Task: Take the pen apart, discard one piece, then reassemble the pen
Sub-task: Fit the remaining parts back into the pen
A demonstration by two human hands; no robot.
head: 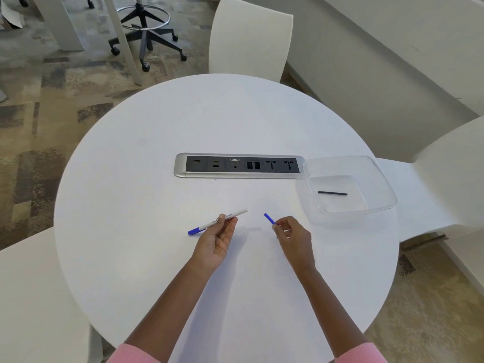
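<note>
My left hand (pixel 218 238) pinches a white pen barrel (pixel 235 214) near its middle, just above the round white table (pixel 157 158). The barrel slants up to the right, with a blue cap (pixel 194 231) on its lower left end and its right end open. My right hand (pixel 290 235) pinches a small blue pen piece (pixel 269 218) that points up and left toward the barrel's open end, a short gap away. A thin dark rod (pixel 332 193) lies inside a clear plastic container (pixel 379 176) at the table's right edge.
A silver and black socket panel (pixel 180 166) is set into the table's middle, beyond both hands. White chairs stand at the far side (pixel 251 40), the right (pixel 445 174) and the near left (pixel 28 297). A wheeled stool base (pixel 146 35) stands on the carpet behind.
</note>
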